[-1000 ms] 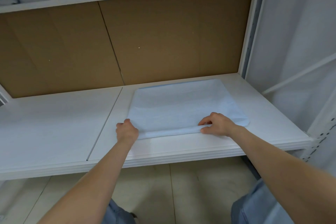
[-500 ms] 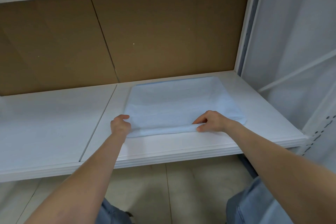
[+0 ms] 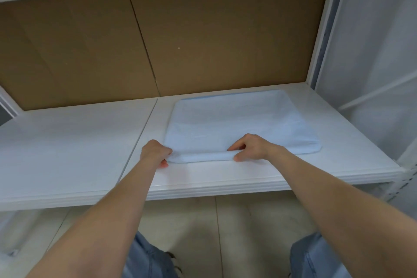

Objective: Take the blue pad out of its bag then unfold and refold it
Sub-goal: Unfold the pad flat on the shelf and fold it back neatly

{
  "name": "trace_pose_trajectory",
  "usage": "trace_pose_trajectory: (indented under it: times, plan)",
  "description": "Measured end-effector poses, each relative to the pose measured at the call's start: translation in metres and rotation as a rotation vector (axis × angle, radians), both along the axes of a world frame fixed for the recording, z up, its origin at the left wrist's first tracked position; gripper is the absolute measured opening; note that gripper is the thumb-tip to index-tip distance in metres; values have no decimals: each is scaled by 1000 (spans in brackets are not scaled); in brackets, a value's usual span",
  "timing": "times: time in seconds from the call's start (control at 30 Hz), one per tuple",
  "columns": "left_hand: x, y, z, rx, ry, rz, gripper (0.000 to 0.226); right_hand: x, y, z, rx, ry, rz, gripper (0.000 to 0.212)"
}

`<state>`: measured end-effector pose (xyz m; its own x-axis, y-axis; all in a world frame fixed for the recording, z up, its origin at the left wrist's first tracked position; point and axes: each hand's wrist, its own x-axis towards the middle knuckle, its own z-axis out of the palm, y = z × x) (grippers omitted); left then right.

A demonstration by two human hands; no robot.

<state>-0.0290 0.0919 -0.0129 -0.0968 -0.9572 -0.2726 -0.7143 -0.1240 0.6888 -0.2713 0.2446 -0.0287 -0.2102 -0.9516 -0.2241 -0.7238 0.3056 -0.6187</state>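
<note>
My left hand [image 3: 155, 152] and right hand [image 3: 252, 148] pinch the near edge of the blue pad [image 3: 237, 119], which lies flat on the shelf [image 3: 79, 142].

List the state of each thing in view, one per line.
blue pad: folded, lying flat, near edge slightly raised
left hand: pinches the blue pad's near left corner
right hand: pinches the blue pad's near edge
shelf: bears the blue pad on its right half

White shelf [image 3: 67, 153], brown cardboard back [image 3: 214, 29]
</note>
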Motion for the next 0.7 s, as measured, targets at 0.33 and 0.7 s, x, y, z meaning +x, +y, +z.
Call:
trace_pose_trajectory:
  times: [0.33,0.7]
  plan:
    - [-5,0,5,18,23,-1,21,-2,0,2,-1,-101,-8,31]
    - [-18,12,8,-420,-738,-327,40,-18,18,7,-4,54,-47,34]
